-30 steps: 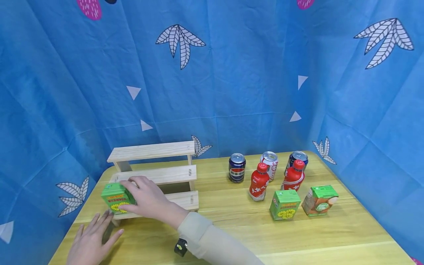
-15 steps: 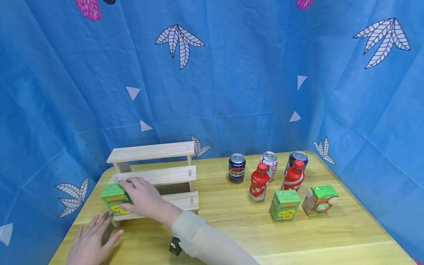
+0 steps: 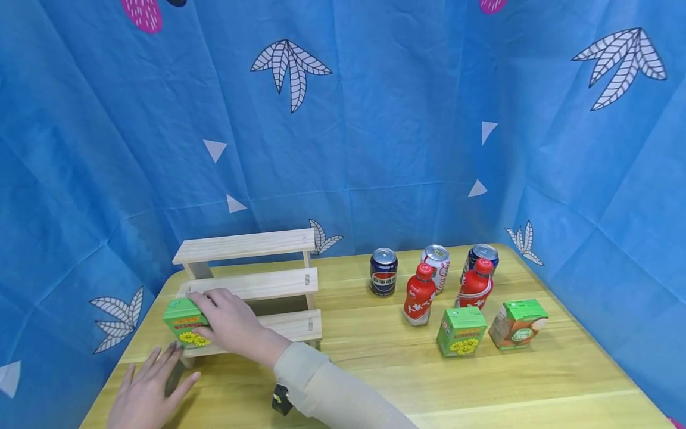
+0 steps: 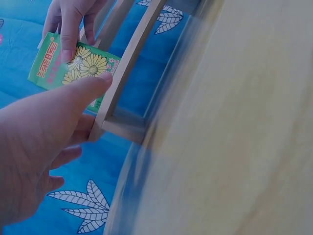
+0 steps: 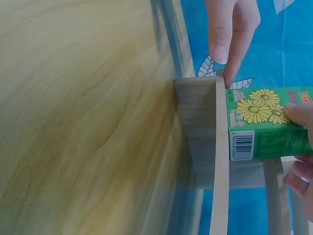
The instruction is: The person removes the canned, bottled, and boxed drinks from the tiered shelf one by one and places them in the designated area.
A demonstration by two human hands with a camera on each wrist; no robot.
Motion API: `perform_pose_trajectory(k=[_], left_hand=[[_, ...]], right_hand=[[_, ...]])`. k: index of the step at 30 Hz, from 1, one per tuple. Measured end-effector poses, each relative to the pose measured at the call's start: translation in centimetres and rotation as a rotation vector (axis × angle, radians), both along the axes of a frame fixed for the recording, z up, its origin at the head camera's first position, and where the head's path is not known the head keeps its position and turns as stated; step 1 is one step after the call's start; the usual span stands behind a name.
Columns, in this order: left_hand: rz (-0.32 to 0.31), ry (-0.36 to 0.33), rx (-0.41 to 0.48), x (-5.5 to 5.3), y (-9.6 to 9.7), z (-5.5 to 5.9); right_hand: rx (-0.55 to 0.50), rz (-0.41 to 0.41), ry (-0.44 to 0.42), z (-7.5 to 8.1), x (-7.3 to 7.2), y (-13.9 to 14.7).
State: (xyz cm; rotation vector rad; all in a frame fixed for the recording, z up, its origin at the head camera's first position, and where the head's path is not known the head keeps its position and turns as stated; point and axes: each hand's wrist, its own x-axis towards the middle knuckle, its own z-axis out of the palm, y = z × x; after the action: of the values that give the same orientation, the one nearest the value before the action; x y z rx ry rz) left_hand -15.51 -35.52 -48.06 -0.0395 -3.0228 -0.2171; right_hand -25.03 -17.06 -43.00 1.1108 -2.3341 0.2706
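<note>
A green drink carton [image 3: 179, 316] with yellow flowers on its front stands at the left end of the lowest tier of a wooden three-step rack [image 3: 292, 326]. My right hand [image 3: 233, 322] grips the carton from its right, thumb on the front, as the right wrist view also shows with the carton [image 5: 274, 142] upright on the board. Beside the rack's front left corner is my left hand [image 3: 147, 387], fingers spread and mostly straight, fingertips at the end of the lowest board. In the left wrist view its thumb [image 4: 88, 90] lies across the carton's lower part; contact is unclear.
To the right stand a dark blue can [image 3: 383, 273], a white-and-red can [image 3: 438, 262], another blue can [image 3: 482, 255], two red bottles [image 3: 419, 295], a matching green carton [image 3: 461, 332] and a green-brown carton [image 3: 518, 325]. Blue cloth [image 3: 402, 119] surrounds the wooden table [image 3: 386, 387].
My right hand and sleeve have shifted slightly left, and the carton has turned and settled a little on the lowest tier. The left hand stays in place.
</note>
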Motion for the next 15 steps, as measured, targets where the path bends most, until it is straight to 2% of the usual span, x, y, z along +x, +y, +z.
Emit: perform_pose_trajectory(k=[11, 15], left_hand=[[-0.007, 0.011, 0.002, 0.05, 0.02, 0.01], [-0.009, 0.016, 0.01, 0.1, 0.06, 0.01]], right_hand=[[-0.008, 0.015, 0.155, -0.38, 0.29, 0.23], [-0.004, 0.023, 0.177, -0.46, 0.49, 0.23]])
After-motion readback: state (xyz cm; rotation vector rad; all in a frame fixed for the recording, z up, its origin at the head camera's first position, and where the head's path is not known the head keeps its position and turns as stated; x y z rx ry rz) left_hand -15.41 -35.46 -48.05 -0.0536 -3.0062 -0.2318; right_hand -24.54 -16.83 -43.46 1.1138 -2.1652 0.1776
